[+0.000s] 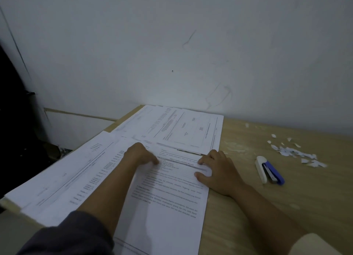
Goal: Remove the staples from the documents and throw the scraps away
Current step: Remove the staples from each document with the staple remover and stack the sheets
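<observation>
In the head view both hands are at the top of the document [168, 201], which lies flat on the table [267, 207] directly in front. The right hand [217, 170] lies open, fingers spread over its right edge. The left hand [140, 155] rests on it, grip too blurred to tell. They are probably locating a staple, and the next move is to pry it out. The sheets are white and printed. Scraps [296, 153] and a stapler [269, 170] lie to the right.
</observation>
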